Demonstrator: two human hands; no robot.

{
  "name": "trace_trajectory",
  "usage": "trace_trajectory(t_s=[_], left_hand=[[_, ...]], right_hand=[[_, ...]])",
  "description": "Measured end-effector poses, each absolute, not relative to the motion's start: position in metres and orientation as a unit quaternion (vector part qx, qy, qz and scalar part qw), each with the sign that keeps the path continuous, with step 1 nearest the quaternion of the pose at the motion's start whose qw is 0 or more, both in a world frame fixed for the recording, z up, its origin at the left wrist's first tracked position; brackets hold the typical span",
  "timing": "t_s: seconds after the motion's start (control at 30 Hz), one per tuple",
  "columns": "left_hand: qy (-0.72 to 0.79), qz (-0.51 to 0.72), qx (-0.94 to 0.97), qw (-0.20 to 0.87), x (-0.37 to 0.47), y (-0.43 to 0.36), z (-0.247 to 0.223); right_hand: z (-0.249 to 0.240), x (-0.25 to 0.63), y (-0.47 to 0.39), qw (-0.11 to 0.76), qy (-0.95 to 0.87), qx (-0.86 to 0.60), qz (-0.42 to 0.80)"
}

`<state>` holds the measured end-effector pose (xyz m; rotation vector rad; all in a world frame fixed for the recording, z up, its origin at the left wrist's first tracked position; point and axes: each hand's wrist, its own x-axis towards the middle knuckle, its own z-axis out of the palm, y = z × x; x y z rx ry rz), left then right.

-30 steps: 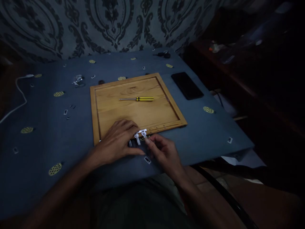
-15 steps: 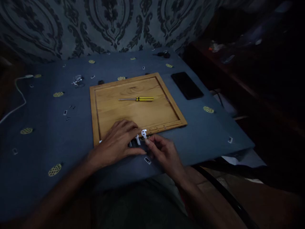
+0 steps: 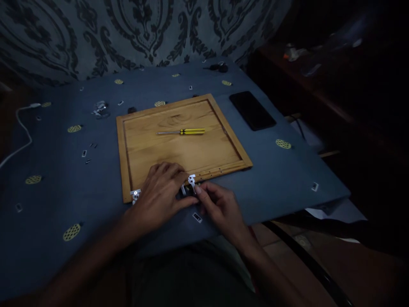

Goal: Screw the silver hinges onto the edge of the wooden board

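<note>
A framed wooden panel [image 3: 137, 147] lies on the cloth-covered table, its lower edge toward me. My left hand [image 3: 162, 189] rests over that edge, fingers on the wood and thumb spread away from them. Between thumb and fingers of my right hand [image 3: 219, 202] is the lower end of a small silver metal bracket [image 3: 191, 179], whose upper end meets the panel's lower edge. A second silver bracket [image 3: 135, 194] sits at the panel's lower left corner, partly behind my left hand. Another metal strip [image 3: 183, 189] shows near my left thumb. On the panel lies a yellow-and-black screwdriver [image 3: 191, 131].
To the right of the panel lies a black phone [image 3: 252, 111]. Several small screws [image 3: 88, 161] and a cluster of shiny metal parts [image 3: 101, 108] lie to the left. A white cable [image 3: 24, 123] runs along the left edge. Dark objects [image 3: 220, 67] sit at the back.
My view has shifted slightly, and the corner bracket shows more fully beside my left hand. Both hands stay at the panel's lower edge, the right still pinching the bracket.
</note>
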<state>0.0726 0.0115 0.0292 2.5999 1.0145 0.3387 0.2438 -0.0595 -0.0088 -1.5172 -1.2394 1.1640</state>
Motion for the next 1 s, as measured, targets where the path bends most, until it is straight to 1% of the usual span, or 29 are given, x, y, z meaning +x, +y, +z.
trace_trajectory(t_s=[0.43, 0.73, 1.0], left_hand=[[0.392, 0.12, 0.899, 0.151, 0.082, 0.007, 0.03], [0.394, 0.145, 0.896, 0.142, 0.085, 0.003, 0.029], [0.402, 0.128, 0.893, 0.154, 0.086, 0.002, 0.031]], right_hand=[[-0.002, 0.241, -0.064, 0.443, -0.505, -0.596, 0.44], [-0.006, 0.241, -0.066, 0.458, -0.532, -0.618, 0.353], [-0.01, 0.241, -0.074, 0.483, -0.521, -0.617, 0.339]])
